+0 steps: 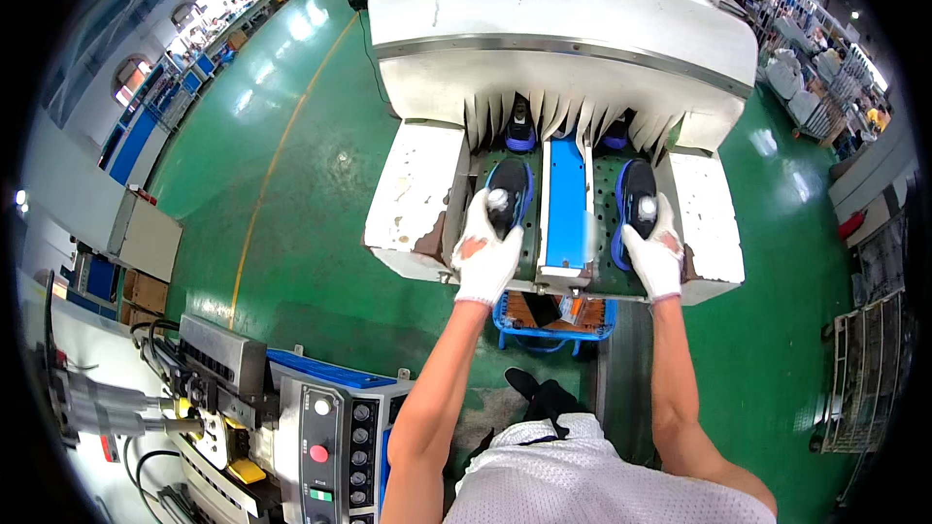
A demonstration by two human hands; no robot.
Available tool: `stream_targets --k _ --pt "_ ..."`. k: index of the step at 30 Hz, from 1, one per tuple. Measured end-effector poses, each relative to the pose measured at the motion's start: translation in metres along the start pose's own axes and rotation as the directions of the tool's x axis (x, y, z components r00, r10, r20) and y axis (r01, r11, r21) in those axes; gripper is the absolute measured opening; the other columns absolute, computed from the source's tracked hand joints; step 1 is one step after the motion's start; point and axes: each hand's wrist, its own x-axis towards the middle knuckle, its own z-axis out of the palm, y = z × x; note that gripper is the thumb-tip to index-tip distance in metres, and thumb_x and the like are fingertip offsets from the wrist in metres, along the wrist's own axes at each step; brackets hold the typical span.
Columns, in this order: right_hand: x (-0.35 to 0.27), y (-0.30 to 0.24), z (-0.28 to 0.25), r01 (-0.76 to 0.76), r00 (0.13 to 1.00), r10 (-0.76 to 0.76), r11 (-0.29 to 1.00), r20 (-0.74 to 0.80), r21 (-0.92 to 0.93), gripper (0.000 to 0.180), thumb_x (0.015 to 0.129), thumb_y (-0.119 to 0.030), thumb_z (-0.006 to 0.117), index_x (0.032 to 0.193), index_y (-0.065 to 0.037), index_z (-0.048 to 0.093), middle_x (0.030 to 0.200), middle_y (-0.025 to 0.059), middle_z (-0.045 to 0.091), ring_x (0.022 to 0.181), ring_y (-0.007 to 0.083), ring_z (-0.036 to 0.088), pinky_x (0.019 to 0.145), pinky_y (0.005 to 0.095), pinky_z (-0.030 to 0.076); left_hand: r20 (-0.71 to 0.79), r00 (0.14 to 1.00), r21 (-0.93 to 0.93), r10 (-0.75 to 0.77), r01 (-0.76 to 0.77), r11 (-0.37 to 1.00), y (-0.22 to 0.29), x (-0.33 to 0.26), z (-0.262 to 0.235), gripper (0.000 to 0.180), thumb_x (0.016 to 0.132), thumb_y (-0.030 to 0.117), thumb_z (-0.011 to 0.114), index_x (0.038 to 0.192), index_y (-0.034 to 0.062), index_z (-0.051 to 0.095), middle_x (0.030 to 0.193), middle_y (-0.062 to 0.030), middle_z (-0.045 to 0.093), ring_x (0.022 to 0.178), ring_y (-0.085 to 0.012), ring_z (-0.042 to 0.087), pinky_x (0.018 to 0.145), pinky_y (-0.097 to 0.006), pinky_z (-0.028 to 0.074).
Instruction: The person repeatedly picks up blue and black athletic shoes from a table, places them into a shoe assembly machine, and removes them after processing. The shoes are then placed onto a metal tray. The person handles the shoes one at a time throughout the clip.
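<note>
My left hand [484, 254], in a white glove, grips the heel of a black and blue shoe [513, 186] lying on the left green belt of a big white machine [563, 29]. My right hand [656, 254], gloved too, holds a second black and blue shoe [635, 192] on the right belt. A pale last shows in each shoe's opening. A blue divider [566, 204] runs between the two belts. Two more shoes [521, 132] sit further in, under the hanging white flaps at the machine's mouth.
A blue crate [553, 322] sits on the floor under the machine's front edge. At lower left stands a grey machine with knobs and a red button [318, 453]. Green floor with a yellow line [262, 194] lies to the left; wire racks [859, 369] stand at right.
</note>
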Motion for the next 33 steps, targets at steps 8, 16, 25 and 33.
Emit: stream_targets --k 8,16,25,33 --pt "0.135 0.028 0.073 -0.097 0.989 0.101 0.995 0.112 -0.039 0.08 0.084 -0.046 0.076 0.147 -0.004 0.051 0.13 0.0268 0.067 0.126 0.0414 0.061 0.106 0.0468 0.047 0.084 0.994 0.062 -0.068 0.062 0.996 -0.031 0.105 0.069 0.075 0.089 0.032 0.072 0.15 0.0007 0.043 0.139 -0.03 0.059 0.129 -0.0433 0.058 0.109 -0.046 0.045" --pt "-0.089 -0.105 0.087 0.013 0.791 -0.421 0.738 0.445 0.675 0.051 0.101 0.002 0.058 0.15 0.003 0.045 0.151 0.02 0.053 0.136 0.0281 0.055 0.117 0.0431 0.042 0.22 0.915 -0.006 -0.338 0.348 0.937 -0.111 -0.189 -0.064 0.046 0.098 0.034 0.067 0.133 0.0054 0.061 0.123 -0.0173 0.071 0.112 -0.0341 0.069 0.095 -0.042 0.055" --pt "-0.363 -0.085 0.212 0.105 -0.398 -0.343 0.905 0.851 0.413 0.051 0.099 -0.011 0.066 0.145 0.003 0.051 0.136 0.0213 0.065 0.123 0.0257 0.065 0.1 0.0346 0.053 -0.487 -0.144 -0.443 -0.862 0.891 0.102 -0.131 -0.702 -0.201 0.091 0.091 0.053 0.065 0.155 -0.0019 0.034 0.15 -0.0276 0.052 0.139 -0.0381 0.052 0.116 -0.043 0.039" --pt "-0.483 -0.121 0.242 0.616 -0.592 -0.259 0.465 0.763 0.636 0.052 0.096 -0.025 0.069 0.139 0.002 0.058 0.126 0.0177 0.07 0.101 0.0232 0.07 0.079 0.0351 0.057 -0.768 -0.64 -0.64 0.035 0.768 0.0 -0.016 -1.08 -0.209 0.024 0.094 0.024 0.068 0.107 0.0044 0.063 0.099 -0.0205 0.073 0.092 -0.0387 0.072 0.082 -0.05 0.057"
